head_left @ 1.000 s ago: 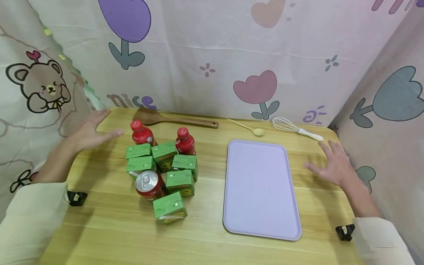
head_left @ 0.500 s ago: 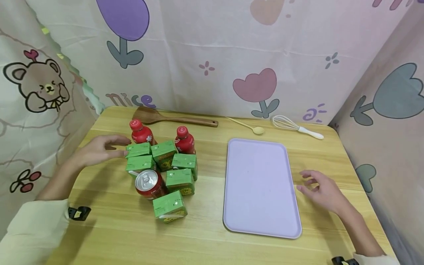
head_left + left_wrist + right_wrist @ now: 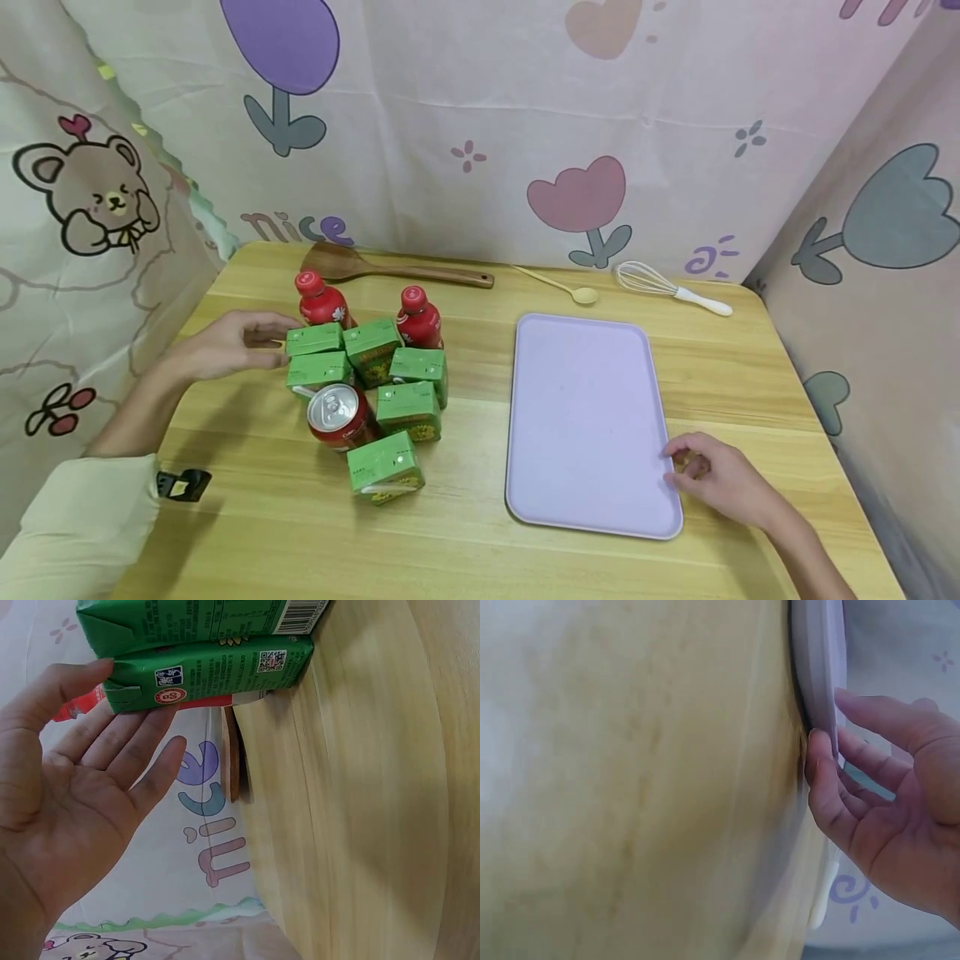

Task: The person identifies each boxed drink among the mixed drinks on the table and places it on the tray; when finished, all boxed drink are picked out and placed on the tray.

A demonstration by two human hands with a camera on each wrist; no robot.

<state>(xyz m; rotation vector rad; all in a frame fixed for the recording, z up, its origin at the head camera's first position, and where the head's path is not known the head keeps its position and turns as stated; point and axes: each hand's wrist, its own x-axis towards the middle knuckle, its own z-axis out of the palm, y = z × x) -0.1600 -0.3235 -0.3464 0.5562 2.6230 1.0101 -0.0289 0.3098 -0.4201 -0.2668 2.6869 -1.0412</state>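
Observation:
My left hand (image 3: 225,346) is at the rear-left green drink carton (image 3: 313,339), its thumb by one corner and straight fingers along another side. In the left wrist view, the thumb tip meets the end of the green carton (image 3: 210,673); the palm is spread. My right hand (image 3: 720,479) is at the right rim of the lilac tray (image 3: 585,417), which lies flat. In the right wrist view, its thumb is over the tray rim (image 3: 829,660) and curled fingers are at the outer underside. A Coke can (image 3: 341,418) stands among several cartons (image 3: 408,410).
Red bottles stand behind the cartons, one left (image 3: 322,302) and one right (image 3: 418,319). A wooden spatula (image 3: 405,272), a yellow spoon (image 3: 583,296) and a white whisk (image 3: 660,283) lie along the back edge. Printed curtains (image 3: 480,108) enclose the wooden table (image 3: 480,550).
The left hand came forward and right to the rear-left carton. The right hand moved toward me and left to the tray's rim. The cartons, bottles, can and tray stay in place.

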